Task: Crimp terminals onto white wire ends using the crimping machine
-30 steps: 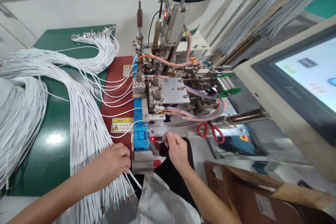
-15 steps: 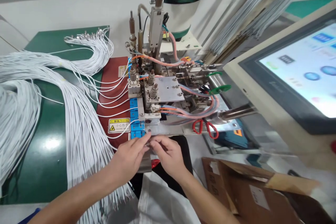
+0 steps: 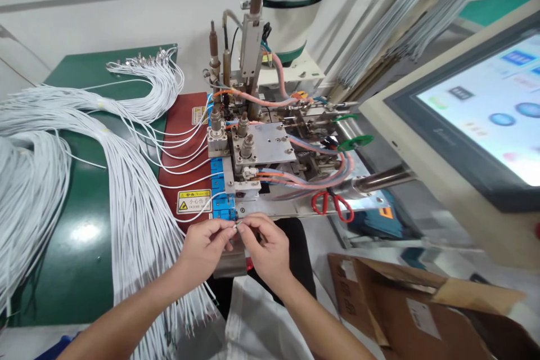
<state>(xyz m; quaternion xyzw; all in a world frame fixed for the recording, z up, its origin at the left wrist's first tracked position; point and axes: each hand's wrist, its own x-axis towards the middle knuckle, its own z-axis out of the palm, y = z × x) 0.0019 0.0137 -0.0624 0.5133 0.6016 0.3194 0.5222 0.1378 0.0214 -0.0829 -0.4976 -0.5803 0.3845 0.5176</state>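
Observation:
My left hand (image 3: 206, 248) is pinched on the end of a white cable (image 3: 235, 225), just in front of the machine's near corner. My right hand (image 3: 266, 246) meets it there, thumb and fingers closed on the thin wires at the tip, where a bit of green shows. Right behind my fingertips is a row of blue clamp blocks (image 3: 218, 185) along the machine (image 3: 270, 143). Several white cables run from these blocks to the large white cable bundle (image 3: 139, 219) on the left. My fingers hide most of the held wires.
A green table (image 3: 84, 270) carries the bundles. A red-brown plate (image 3: 181, 149) bears warning labels. Red-handled scissors (image 3: 333, 205) lie on the machine's front edge. A screen panel (image 3: 476, 118) juts in at right, above a cardboard box (image 3: 396, 315).
My hands have turned slightly and spread at the fingertips, so the cable end now shows between them. The view has shifted a little.

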